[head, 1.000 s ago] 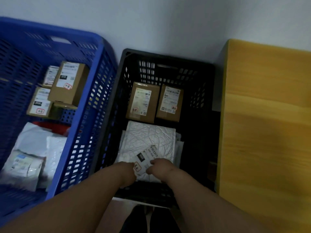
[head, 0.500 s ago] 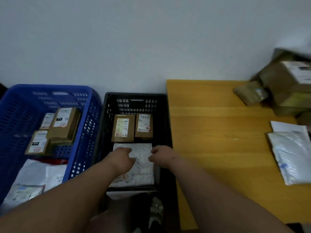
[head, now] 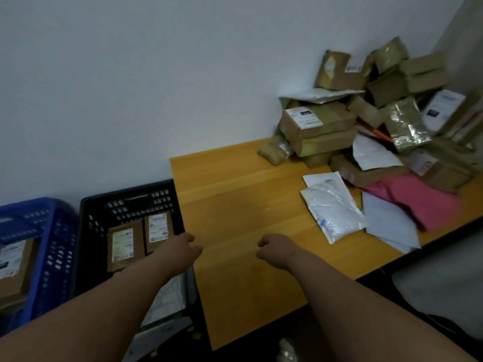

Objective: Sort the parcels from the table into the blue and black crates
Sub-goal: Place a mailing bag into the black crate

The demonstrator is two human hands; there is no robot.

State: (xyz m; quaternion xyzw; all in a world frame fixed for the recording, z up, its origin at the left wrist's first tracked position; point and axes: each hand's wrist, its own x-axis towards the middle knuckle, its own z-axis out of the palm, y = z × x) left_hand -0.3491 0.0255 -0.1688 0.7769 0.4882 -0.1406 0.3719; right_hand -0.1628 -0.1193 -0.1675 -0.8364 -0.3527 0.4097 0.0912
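Biggest thing here is the wooden bench, mostly bare on the near side, with the parcel heap shoved into the far right corner against the wall. It's mostly brown cardboard boxes stacked every which way, plus a pink soft mailer and some flat white ones at the front edge of the pile.

Left of the bench sit the two crates on the floor. The black crate is right up against the bench end and has two labelled brown boxes standing side by side at the back, with a white bag under them toward the front. The blue crate is just beside it, further left, with at least one labelled box showing.

Nearest loose parcel is the white poly mailer, lying flat and apart from the heap. My guess is it's light, floppy and a bit slick, so I'd pinch it at an edge or corner, or slide fingers under it, since it will sag if lifted from the middle. The boxes look stiff and easy to clamp by two opposite sides, but pulling a low one could bring the stack down.

Both hands hold nothing. The left hand hovers over the bench corner by the black crate, fingers loosely out. The right hand is above the bare wood, fingers curled under into a loose fist.
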